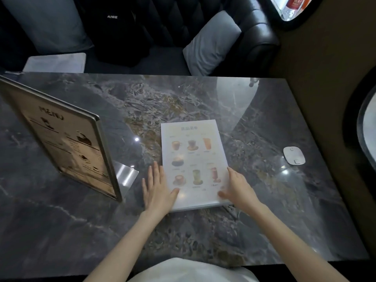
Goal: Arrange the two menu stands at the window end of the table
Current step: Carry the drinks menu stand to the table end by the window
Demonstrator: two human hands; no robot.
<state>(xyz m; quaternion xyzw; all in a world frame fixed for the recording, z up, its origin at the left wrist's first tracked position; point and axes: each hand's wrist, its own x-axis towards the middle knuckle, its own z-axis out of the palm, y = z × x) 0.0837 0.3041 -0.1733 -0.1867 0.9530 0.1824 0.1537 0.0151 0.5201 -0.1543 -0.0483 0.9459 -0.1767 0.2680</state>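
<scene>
A white drinks menu stand [193, 157] lies flat on the dark marble table [264, 200], near its middle. My left hand [157, 188] rests at the menu's lower left edge, thumb on its face. My right hand [237, 189] grips the lower right edge, fingers curled against the side. A second menu stand [61, 137], metal-framed with a brown "MENU" sheet, stands upright at the left on a shiny base plate [127, 176].
A small white oval device [294, 155] lies near the table's right end. Beyond the far edge a dark sofa holds a grey cushion [211, 42] and a black bag [120, 27]. Windows [369, 129] are at the right.
</scene>
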